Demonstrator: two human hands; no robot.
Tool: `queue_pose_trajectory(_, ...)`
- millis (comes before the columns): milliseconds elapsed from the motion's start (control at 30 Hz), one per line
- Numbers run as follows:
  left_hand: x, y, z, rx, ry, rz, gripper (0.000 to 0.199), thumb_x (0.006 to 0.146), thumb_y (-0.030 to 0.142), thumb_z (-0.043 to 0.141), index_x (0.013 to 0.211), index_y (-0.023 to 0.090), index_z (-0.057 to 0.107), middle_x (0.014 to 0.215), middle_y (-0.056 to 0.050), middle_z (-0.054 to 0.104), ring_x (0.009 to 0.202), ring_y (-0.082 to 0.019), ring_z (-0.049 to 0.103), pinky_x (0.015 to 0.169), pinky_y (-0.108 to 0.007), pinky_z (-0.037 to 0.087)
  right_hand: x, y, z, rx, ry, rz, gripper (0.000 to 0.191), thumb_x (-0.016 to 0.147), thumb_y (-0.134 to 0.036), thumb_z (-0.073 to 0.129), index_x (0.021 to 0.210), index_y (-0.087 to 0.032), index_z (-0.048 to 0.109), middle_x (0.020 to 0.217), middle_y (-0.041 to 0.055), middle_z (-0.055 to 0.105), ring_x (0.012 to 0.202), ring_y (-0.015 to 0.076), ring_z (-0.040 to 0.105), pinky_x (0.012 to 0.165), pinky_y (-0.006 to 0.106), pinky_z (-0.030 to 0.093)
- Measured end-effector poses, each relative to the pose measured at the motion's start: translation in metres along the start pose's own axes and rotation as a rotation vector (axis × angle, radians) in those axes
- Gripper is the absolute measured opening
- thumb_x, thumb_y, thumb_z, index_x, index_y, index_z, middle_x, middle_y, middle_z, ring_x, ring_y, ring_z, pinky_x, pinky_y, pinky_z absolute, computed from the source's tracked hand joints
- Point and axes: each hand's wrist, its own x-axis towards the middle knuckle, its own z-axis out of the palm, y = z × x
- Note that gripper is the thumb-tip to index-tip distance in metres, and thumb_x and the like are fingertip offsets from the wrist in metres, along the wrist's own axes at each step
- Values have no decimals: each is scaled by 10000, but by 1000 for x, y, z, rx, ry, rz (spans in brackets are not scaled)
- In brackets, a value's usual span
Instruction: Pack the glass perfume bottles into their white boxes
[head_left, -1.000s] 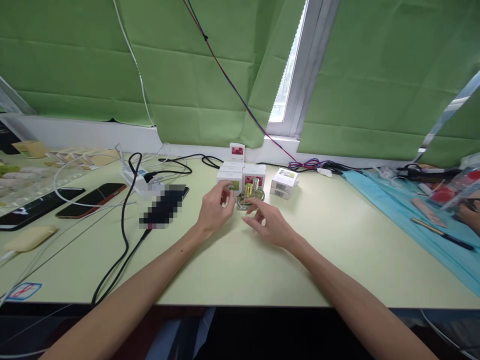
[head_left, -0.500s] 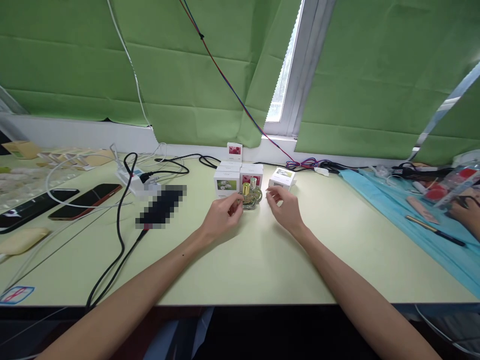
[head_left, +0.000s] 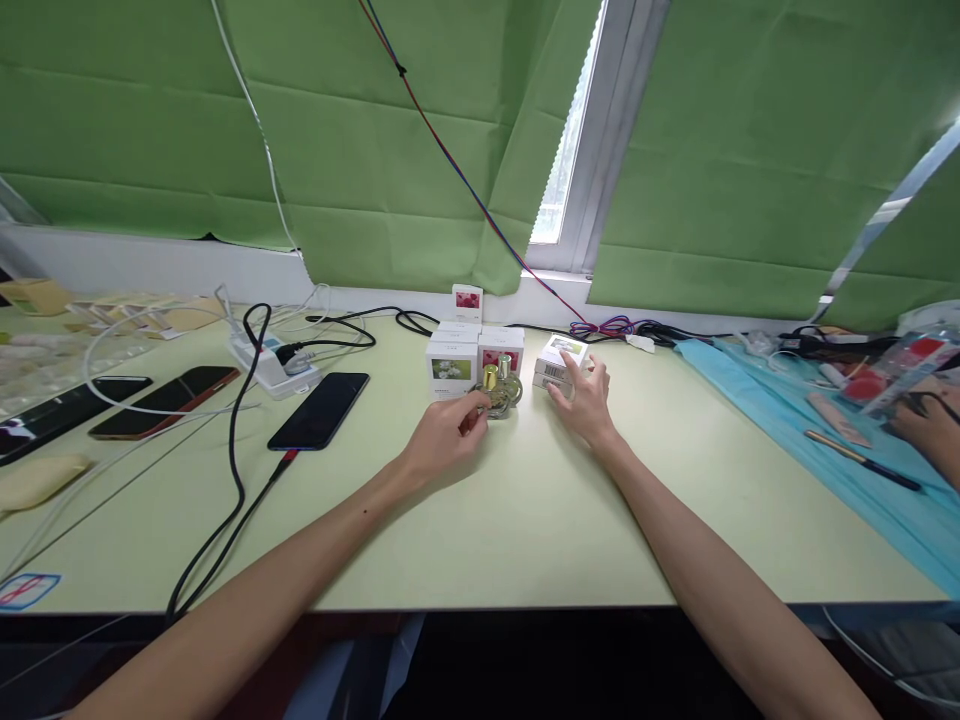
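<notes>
The fingers of my left hand (head_left: 448, 437) are pinched at the edge of a small round glass perfume bottle (head_left: 496, 399) with a gold cap. Right behind it, partly covered, stands a second perfume bottle (head_left: 516, 386) with a paler metallic cap. My right hand (head_left: 586, 402) has its fingers spread at the front right of two stacked small white boxes (head_left: 551, 375); the upper one shows a white-flower picture. Its fingertips reach the boxes without a visible grip. White boxes with a flower picture (head_left: 451, 371) and a pink picture (head_left: 501, 345) stand behind the bottles.
A phone (head_left: 319, 412) on a cable lies left, near a white power strip (head_left: 274, 365) and more phones (head_left: 165, 403). Black cables (head_left: 238, 440) cross the table. On the right, a blue cloth (head_left: 795, 415) carries a brush (head_left: 862, 460); another person's hand (head_left: 930, 420) is there.
My right hand has moved slightly right and spread its fingers at the stacked boxes, which have shifted a little left and toward me. My left hand remains at the bottle.
</notes>
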Motion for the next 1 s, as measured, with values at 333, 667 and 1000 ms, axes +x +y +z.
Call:
queue_pose_trajectory(333,0,3,0,9,-39,-16,109,870,167,540,892,195,643,592,51,563,508,-98,484,544,-219,397,0,-2,2,56,-37,15,442,898,-341,605,1326,-234,633,1491,189,400,1353,396,426,1099,581,403)
queue_pose_trajectory(667,-1,4,1,5,-77,-54,127,890,186,532,908,192,658,592,49,542,517,-102,473,549,-229,388,4,-5,-7,67,-21,1,267,884,-437,608,1035,-217,605,1192,149,588,1062,324,563,877,450,501)
queue_pose_trajectory(1000,-3,3,2,0,-81,-36,131,889,190,531,917,198,659,590,44,544,513,-109,475,541,-232,382,7,-3,-6,96,20,-80,207,892,-420,589,908,-223,530,1002,101,590,923,272,543,861,413,474)
